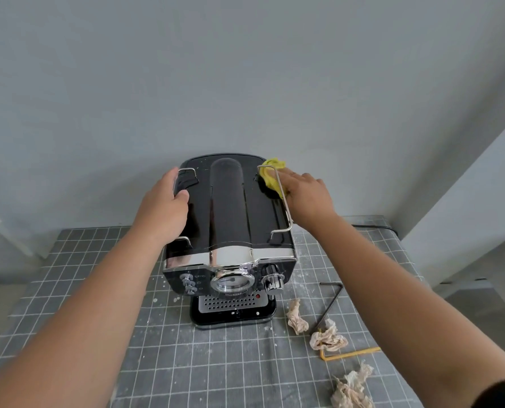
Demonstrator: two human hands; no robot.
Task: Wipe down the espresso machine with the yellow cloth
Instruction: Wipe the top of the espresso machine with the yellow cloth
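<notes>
Espresso machine [229,231], one unit, black and chrome, upright on grey grid-patterned table [204,363], both hands on its top.

Head view: left hand [162,210] lies on the machine's top left edge, fingers curled over the side, thumb on the glossy top: grip clamped on the housing. Right hand [307,195] presses one yellow cloth [270,178] against the rear right corner of the top, fingers fairly straight over the cloth: grip apart, not curled round it. Cloth lies partly under the right wire rail [283,198]; 2 such rails counted, one per side. Front panel: 1 round gauge [232,282], 1 chrome knob [271,278], 3 small buttons [187,282]. On table right of machine: 3 crumpled beige wads [327,338], 1 black hex key [332,301], 1 yellow bent rod [351,353].
</notes>
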